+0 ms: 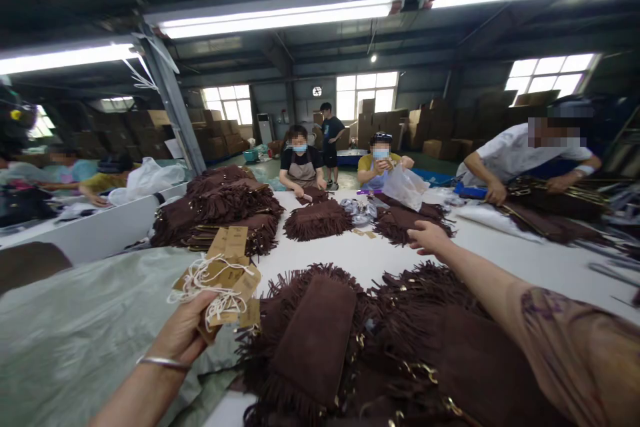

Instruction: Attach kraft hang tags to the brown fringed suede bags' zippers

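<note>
My left hand [193, 328] is closed around a bunch of brown paper hang tags [234, 267] with white strings [223, 300] looped over them. Stretched forward across the white table, my right hand [431, 238] has its fingers apart and holds nothing. It is near a fringed brown bag [400, 219] on the far side; whether it touches the bag I cannot tell. Directly in front of me lie dark brown fringed bags [316, 337] with gold-coloured metal fittings. More of them [480, 347] are heaped under my right arm.
A tall stack of fringed bags [220, 203] stands at the left, beside a pale plastic sheet [100, 320]. Across the white table [265, 257], one co-worker handles a bag [310, 193] and another a clear plastic bag [404, 188]. A third person [525, 153] leans in at the right.
</note>
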Available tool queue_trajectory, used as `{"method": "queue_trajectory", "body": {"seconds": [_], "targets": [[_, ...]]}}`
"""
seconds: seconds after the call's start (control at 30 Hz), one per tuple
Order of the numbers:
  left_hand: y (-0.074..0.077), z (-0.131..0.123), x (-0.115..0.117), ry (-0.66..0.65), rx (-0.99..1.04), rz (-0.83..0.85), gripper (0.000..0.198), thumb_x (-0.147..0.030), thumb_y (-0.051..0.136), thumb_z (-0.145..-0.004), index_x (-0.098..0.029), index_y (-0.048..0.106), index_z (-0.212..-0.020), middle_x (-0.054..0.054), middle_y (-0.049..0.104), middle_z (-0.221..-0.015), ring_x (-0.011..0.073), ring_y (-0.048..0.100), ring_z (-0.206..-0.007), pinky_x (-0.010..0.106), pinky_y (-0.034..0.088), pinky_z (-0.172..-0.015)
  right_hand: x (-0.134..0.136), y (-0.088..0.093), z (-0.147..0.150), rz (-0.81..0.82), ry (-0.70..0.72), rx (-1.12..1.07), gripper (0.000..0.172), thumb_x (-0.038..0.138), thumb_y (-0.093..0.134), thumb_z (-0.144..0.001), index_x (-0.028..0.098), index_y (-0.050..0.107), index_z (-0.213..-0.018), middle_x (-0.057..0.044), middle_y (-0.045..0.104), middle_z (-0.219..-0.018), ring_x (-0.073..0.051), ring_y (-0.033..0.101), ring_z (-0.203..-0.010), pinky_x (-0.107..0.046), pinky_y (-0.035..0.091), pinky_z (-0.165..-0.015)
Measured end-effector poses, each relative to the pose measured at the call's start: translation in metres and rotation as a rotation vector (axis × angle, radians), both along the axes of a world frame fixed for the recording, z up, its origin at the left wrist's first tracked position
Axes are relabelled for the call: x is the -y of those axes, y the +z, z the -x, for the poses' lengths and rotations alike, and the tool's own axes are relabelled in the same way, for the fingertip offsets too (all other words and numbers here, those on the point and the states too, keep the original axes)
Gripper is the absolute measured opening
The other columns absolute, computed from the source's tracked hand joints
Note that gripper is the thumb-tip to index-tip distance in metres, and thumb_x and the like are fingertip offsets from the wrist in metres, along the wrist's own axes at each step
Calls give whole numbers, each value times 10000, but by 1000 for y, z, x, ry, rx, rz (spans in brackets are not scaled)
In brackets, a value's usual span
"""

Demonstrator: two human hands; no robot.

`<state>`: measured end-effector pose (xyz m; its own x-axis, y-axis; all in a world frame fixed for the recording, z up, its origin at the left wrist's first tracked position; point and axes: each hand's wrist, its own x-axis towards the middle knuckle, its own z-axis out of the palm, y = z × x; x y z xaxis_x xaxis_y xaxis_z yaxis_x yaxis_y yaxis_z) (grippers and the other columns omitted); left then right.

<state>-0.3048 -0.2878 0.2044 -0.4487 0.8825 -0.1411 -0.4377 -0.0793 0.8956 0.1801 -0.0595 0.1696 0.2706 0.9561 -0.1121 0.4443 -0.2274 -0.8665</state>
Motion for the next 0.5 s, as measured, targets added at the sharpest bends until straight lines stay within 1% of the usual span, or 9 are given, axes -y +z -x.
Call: {"method": "queue_trajectory", "body": {"seconds": [0.13,0.2,0.3,0.4,0.5], "targets": [[-14,-16,-15,3,20,82,397,33,599,-717,-120,605,-1083,54,741,-784,184,703,-560,253,613,-526,-39,-32,7,7,12,47,689,260,656,-785,123,408,-1414,-202,654,-1171,-173,701,-611,-226,524,-405],[-23,-23,-23,-26,18,105,401,31,611,-713,-119,604,-1085,58,742,-774,201,712,-580,271,619,-541,-50,-48,6,11,20,66,682,265,657,-783,117,422,-1405,-201,665,-1149,-172,700,-613,-216,521,-400],[-35,-31,-34,-80,17,102,454,16,627,-718,-116,592,-1151,74,745,-798,223,721,-608,294,623,-556,-61,-68,3,17,26,84,682,277,648,-790,114,417,-1410,-199,667,-1150,-166,698,-617,-210,519,-398],[-44,-40,-44,-126,38,101,499,-10,627,-737,-113,564,-1221,101,747,-851,242,729,-650,321,626,-586,-67,-78,-2,23,24,97,687,281,642,-790,102,412,-1412,-206,662,-1154,-170,696,-608,-224,521,-392],[-47,-49,-52,-168,52,106,513,-32,623,-752,-102,539,-1253,129,744,-895,261,733,-682,357,627,-610,-74,-78,-6,8,17,114,705,281,645,-778,90,409,-1414,-211,665,-1142,-183,696,-605,-238,523,-383]]}}
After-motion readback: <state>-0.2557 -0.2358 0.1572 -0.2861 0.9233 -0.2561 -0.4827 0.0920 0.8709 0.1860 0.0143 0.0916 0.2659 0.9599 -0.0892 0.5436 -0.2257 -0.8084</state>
